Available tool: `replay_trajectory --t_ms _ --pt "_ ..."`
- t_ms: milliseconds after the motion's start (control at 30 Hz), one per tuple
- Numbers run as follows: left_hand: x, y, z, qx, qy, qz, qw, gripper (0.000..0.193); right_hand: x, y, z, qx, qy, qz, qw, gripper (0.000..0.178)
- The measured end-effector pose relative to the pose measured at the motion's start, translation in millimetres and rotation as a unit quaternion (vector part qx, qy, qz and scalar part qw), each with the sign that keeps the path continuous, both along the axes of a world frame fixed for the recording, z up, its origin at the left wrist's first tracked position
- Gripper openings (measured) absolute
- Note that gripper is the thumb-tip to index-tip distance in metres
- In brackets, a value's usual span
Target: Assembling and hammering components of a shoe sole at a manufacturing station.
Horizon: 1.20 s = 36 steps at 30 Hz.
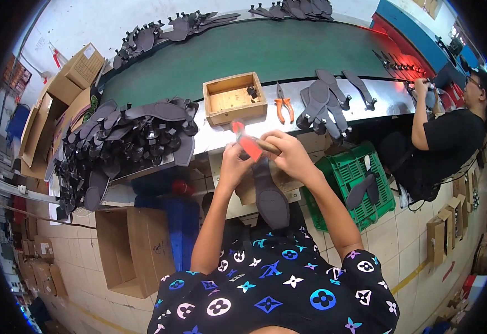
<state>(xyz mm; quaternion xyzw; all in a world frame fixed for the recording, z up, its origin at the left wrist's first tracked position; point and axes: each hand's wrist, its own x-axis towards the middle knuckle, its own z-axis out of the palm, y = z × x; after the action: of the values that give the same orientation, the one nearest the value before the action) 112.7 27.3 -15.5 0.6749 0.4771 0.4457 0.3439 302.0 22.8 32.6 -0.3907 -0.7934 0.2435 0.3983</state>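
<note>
Head view: at centre frame we see the right hand (289, 155) wrapped around a blurred red-headed tool (250, 148); the left hand's (234, 167) hold we cannot tell. Below them, the dark sole (272, 200): we judge light, semi-stiff; grip side edges.

So the room's basically a workshop with a plain white wall (101, 25) along the far side and one long bench (288, 53) running in front of it, green on top with a shiny bare metal strip (389, 103) down the near edge. Right end butts up against a blue machine housing (421, 42), and there's a strong red glow (366, 37) spilling out there. Floor's pale square tiles (385, 267), with a yellow line (411, 276) painted across on the right.
</note>
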Motion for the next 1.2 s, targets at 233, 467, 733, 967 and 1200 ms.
replay_trajectory --t_ms 233,467,733,967,1200 --pt "-5 7 -10 -0.041 -0.104 -0.049 0.992 0.03 2 -37 18 -0.057 0.056 -0.097 0.992 0.022" --pt "-14 9 -7 -0.096 -0.105 -0.101 0.985 0.027 4 -95 42 -0.071 0.015 -0.157 0.985 0.024" --pt "-22 1 -2 -0.072 0.036 -0.081 0.993 0.062 1 -123 101 0.05 0.034 -0.174 0.983 0.023" --pt "-7 -8 9 -0.025 0.222 -0.047 0.974 0.116 -2 -103 33 -0.131 -0.201 -0.176 0.955 0.018" --pt "-15 -10 5 -0.011 0.267 -0.038 0.963 0.079 9 -131 71 0.071 0.164 -0.169 0.969 0.014"
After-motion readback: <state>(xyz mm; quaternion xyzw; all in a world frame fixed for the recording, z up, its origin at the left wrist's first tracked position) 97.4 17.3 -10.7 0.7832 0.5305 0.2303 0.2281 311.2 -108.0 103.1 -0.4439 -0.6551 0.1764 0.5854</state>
